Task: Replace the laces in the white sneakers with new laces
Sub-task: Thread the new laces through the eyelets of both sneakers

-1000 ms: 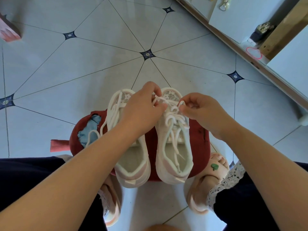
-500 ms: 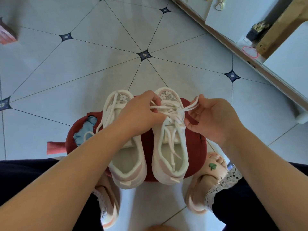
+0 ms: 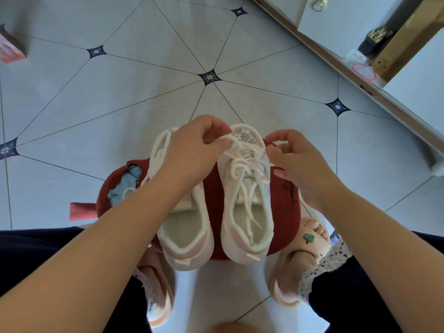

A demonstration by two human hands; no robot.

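Here, seen from above, two white sneakers with pale pink heels stand side by side, toes pointing away, on one round red stool [image 3: 213, 188] between the person's knees. The left hand [image 3: 192, 150] reaches across the left sneaker [image 3: 187, 227]. Its curled fingers pinch a white lace [image 3: 242, 164] near the toe of the right sneaker [image 3: 247, 224]. The right hand [image 3: 298, 162] sits at that shoe's outer edge, thumb and fingertips pinching another stretch of the same lace. Loose lace ends trail down into the right sneaker's opening.

A tongue label [image 3: 182, 203] on the left sneaker is too blurred to read. One crumpled blue cloth [image 3: 125, 186] lies on the stool's left side with a loop of white lace over it. The person wears two pale pink slippers [image 3: 283, 284]. The right one carries one green leaf charm [image 3: 307, 237].

The floor [image 3: 120, 92] is pale grey tile cut by thin dark lines that meet at small dark diamond insets, five of them visible. A wooden skirting board [image 3: 336, 56] runs diagonally across the upper right, with white panels behind it.
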